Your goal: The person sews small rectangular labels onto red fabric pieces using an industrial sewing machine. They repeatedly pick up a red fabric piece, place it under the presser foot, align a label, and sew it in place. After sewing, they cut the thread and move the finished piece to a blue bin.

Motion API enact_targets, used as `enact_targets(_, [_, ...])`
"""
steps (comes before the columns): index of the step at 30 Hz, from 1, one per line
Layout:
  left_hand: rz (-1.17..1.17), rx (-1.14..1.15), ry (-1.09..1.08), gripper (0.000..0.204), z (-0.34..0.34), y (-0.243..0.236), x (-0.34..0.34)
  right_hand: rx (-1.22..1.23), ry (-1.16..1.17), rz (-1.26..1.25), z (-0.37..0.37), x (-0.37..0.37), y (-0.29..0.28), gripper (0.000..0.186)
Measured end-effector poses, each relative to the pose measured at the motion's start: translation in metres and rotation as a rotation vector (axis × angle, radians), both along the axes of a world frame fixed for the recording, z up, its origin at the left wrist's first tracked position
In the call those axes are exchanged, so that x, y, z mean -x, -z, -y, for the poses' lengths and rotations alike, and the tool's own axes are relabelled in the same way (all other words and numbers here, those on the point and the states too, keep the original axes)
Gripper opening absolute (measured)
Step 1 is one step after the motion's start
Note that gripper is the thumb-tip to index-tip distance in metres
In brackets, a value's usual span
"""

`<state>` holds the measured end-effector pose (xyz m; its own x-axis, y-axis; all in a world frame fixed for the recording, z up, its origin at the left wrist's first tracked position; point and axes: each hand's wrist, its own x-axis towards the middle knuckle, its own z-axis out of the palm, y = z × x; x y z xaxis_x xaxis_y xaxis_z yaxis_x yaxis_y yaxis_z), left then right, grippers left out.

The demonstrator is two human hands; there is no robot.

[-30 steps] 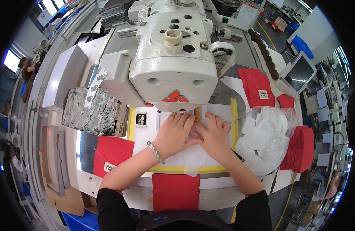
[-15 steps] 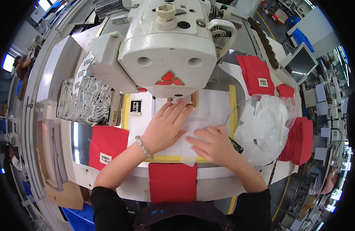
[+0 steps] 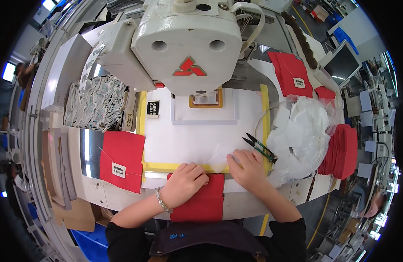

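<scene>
My left hand [image 3: 184, 184], with a beaded bracelet at the wrist, is closed with curled fingers over the far edge of a red fabric piece [image 3: 200, 203] at the table's front. My right hand [image 3: 247, 169] is also closed, its fingertips at the edge of a thin translucent sheet [image 3: 218, 160] lying on the white work plate [image 3: 184, 142]. Just beyond the right hand lie thread snips [image 3: 260, 148] with dark blades and a green handle. Ahead, the white sewing machine head [image 3: 188, 52] stands over a small orange-edged clamp frame [image 3: 205, 98].
A labelled red piece [image 3: 122, 153] lies at left, below a box of folded labels [image 3: 96, 105]. A black label [image 3: 153, 109] sits on the plate. To the right are a plastic bag of white pieces [image 3: 299, 135], stacked red pieces [image 3: 341, 150] and labelled red pieces [image 3: 291, 74].
My left hand has drawn back from beneath the machine head to the red piece at the front. My right hand has curled its fingers and shifted slightly right, uncovering the snips.
</scene>
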<state>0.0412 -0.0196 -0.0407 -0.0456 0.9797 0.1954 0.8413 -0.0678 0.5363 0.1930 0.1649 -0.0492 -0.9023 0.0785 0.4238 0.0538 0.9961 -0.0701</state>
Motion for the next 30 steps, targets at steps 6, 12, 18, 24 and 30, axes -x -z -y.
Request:
enact_targets(6, [-0.089,-0.021,-0.044,0.013,0.002,-0.002,-0.008,-0.113,0.119,-0.018,-0.004,-0.013,0.002,0.011])
enact_targets(12, [-0.185,0.022,-0.014,0.012,0.004,-0.005,-0.008,-0.079,0.199,0.004,-0.005,-0.022,-0.006,0.014])
enact_targets(18, [-0.397,0.016,-0.008,0.013,0.013,0.005,-0.015,-0.05,0.123,-0.037,-0.002,-0.035,-0.015,0.017])
enact_targets(24, [-0.442,-0.554,0.059,0.024,0.041,0.009,-0.003,0.292,-0.441,-0.272,0.016,-0.061,-0.009,0.028])
enact_targets(30, [-0.624,-0.717,0.063,0.017,-0.013,-0.042,0.021,0.65,-0.379,-0.032,0.04,-0.046,-0.013,0.047])
